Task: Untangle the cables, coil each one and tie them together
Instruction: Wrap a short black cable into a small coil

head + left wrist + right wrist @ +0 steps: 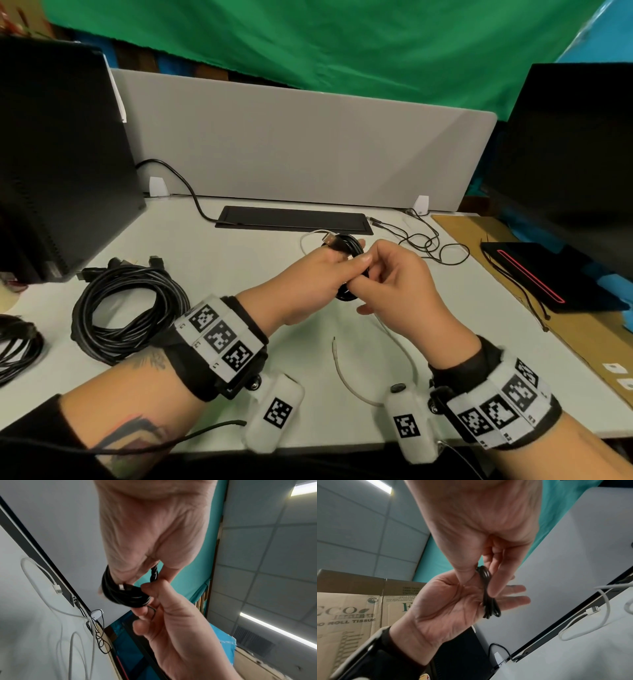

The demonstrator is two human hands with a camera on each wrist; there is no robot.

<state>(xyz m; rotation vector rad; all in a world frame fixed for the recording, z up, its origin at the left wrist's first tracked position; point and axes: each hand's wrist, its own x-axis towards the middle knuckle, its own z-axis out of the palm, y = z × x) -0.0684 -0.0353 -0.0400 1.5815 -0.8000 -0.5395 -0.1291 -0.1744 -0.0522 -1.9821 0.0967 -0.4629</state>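
A small black cable coil with a USB plug hangs above the middle of the white desk. It is looped round the straight fingers of my left hand, whose thumb presses on it. My right hand pinches the coil's strands between thumb and forefinger. The left wrist view shows the coil round my left hand, with the right hand below it. In the right wrist view my right hand nips the coil over the left palm. A loose white cable lies on the desk beneath.
A big black cable coil lies at the left, another coil at the left edge. Thin black wires tangle at the back right, by a black floor-box lid. Monitors flank the desk; a grey partition closes the back.
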